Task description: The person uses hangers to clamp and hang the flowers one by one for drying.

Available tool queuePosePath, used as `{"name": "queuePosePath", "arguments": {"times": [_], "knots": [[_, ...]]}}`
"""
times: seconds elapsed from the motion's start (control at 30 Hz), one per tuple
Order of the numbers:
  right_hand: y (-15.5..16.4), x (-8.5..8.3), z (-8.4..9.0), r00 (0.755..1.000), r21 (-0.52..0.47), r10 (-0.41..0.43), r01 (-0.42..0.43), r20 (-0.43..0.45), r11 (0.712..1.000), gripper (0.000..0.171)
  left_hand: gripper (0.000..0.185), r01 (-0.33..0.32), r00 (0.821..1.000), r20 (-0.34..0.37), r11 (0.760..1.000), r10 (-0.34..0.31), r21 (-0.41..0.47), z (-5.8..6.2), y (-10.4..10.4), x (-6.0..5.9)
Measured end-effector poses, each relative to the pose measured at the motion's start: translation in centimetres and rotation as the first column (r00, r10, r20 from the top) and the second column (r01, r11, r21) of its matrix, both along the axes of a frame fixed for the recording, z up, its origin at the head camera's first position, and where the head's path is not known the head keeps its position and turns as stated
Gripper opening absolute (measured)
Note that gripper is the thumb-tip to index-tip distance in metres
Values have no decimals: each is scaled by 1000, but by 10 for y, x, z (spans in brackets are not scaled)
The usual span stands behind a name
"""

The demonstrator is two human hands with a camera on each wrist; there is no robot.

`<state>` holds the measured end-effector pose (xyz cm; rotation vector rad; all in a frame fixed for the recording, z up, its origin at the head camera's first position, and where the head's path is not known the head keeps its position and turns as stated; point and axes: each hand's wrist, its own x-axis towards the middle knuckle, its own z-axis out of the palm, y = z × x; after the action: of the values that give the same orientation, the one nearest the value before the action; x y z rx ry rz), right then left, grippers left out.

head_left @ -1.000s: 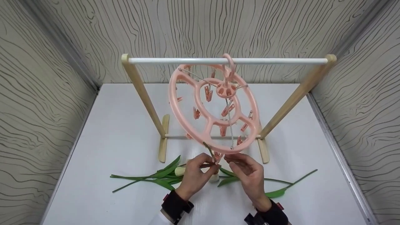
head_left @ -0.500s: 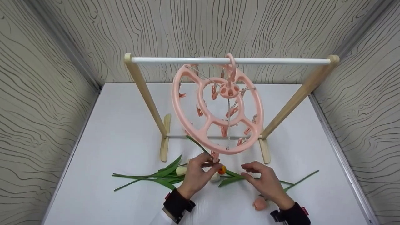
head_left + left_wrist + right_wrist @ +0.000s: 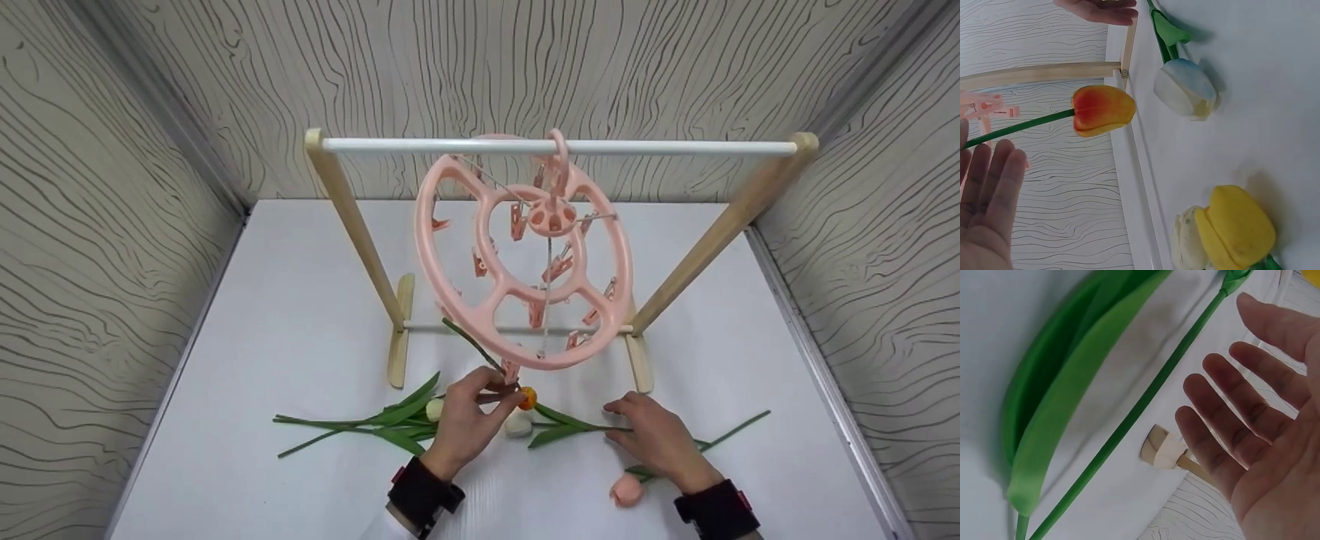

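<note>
Left hand (image 3: 469, 420) fingers straight beside orange tulip (image 3: 529, 398), right hand (image 3: 660, 442) spread over stem (image 3: 585, 427)

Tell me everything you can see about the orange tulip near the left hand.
The orange tulip looks artificial: a closed bud, red-orange at the stem end fading to yellow-orange at the tip, on a thin green stem. It hangs off the table rather than lying on it; the stem runs up and left to a pink clip on the lower rim of the round peg hanger, which seems to pinch it. The left hand is right beside the bud, fingers relaxed; whether they touch the stem is unclear.
</note>
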<state>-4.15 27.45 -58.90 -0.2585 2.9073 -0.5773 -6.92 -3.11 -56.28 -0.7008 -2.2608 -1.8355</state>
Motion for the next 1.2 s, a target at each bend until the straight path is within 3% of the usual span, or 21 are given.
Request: {"name": "queuePosePath", "arguments": {"times": [0.17,0.53,0.73,0.97,1.2], "knots": [[4,1,-3,1000,27,29,-29,0,999,26,19,-38,999,6,999,38,-18,-5,-6,3],[3,-4,-4,994,60,-15,9,105,998,21,14,-110,986,119,990,120,-83,-14,-28,17],[2,-6,-5,994,84,-2,-7,110,996,19,14,-127,971,192,988,142,-87,-16,-35,26],[3,-4,-1,997,94,67,-63,-44,994,18,13,-129,970,196,986,147,-102,-15,-39,29],[2,-1,9,945,109,160,-134,-286,985,19,14,-125,978,150,981,147,-147,-13,-41,32]]}}
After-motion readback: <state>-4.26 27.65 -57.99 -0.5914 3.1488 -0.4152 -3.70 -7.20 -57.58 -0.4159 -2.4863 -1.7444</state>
